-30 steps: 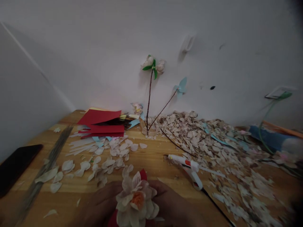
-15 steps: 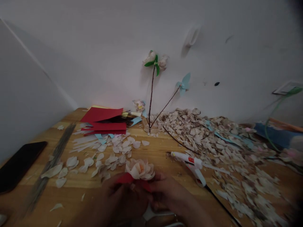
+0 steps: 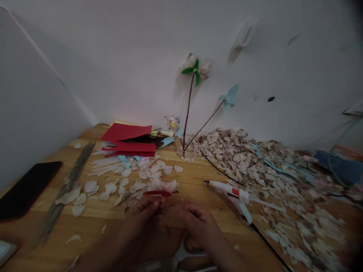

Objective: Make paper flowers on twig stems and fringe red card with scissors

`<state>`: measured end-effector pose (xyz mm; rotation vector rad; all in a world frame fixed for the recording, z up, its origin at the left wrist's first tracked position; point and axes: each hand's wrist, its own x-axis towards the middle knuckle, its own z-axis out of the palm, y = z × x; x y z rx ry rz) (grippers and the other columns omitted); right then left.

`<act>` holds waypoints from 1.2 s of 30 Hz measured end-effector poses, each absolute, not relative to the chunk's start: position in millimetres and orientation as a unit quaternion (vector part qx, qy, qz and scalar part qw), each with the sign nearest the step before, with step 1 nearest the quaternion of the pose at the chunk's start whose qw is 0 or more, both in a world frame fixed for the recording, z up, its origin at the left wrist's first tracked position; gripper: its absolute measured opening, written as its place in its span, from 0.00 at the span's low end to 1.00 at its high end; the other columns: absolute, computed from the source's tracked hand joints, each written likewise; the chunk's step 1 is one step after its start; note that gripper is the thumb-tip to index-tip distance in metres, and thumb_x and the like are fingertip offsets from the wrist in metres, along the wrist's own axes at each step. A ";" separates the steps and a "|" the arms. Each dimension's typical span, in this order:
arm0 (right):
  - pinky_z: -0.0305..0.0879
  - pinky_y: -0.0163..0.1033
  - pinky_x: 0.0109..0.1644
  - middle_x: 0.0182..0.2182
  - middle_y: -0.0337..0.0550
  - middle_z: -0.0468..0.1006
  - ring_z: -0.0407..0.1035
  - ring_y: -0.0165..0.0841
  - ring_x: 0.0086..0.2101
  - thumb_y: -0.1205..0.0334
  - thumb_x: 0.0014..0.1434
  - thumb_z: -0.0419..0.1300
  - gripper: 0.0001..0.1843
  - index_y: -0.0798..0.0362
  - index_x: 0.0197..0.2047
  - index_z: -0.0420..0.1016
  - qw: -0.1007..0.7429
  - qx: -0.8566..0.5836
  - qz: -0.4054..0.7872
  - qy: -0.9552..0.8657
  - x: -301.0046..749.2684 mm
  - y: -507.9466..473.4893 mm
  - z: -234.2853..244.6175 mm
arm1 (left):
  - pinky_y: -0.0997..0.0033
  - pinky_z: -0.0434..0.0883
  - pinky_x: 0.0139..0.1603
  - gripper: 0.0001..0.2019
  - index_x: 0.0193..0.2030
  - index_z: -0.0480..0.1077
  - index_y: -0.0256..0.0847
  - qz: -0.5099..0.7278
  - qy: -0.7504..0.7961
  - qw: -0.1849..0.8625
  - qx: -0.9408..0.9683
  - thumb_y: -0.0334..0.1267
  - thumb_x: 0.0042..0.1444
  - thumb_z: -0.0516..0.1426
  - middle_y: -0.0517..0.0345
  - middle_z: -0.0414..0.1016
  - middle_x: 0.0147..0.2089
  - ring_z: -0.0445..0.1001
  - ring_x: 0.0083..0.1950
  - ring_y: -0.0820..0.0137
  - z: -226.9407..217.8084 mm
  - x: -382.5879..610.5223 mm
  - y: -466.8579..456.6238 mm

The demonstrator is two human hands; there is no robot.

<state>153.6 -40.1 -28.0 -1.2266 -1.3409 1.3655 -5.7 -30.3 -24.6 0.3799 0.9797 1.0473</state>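
Observation:
An artificial flower with pale pink petals [image 3: 162, 185] and red paper leaves [image 3: 159, 193] beneath them is held above the wooden table. My left hand [image 3: 147, 211] pinches it from below, the petals facing away from me. Just to the right, apart from the flower, my right hand [image 3: 197, 223] is closed with thumb and fingers pressed together; what lies between them is too dark to make out. Under my hands, what look like white scissor handles [image 3: 181, 255] show in part. A white glue gun [image 3: 235, 194] lies right of my right hand.
Loose petals [image 3: 224, 151] heap along the right side, more on the left. Red paper sheets [image 3: 127, 132], thin wires [image 3: 75, 173] and a black phone [image 3: 31, 189] lie left. Two flower stems [image 3: 188, 109] stand against the wall. The glue gun's black cord [image 3: 269, 245] runs toward me.
The flower has tipped away from me, so its side and red leaves show. My right hand has come off the flower to the right. The view has turned slightly left.

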 end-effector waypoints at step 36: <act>0.66 0.35 0.29 0.25 0.45 0.79 0.71 0.34 0.26 0.71 0.58 0.53 0.12 0.56 0.30 0.77 0.479 -0.438 0.058 -0.758 147.0 -51.3 -27.2 | 0.71 0.71 0.39 0.03 0.28 0.79 0.45 0.476 0.552 0.553 0.404 0.36 0.45 0.62 0.60 0.82 0.29 0.77 0.36 0.64 -35.0 -8.1 -43.9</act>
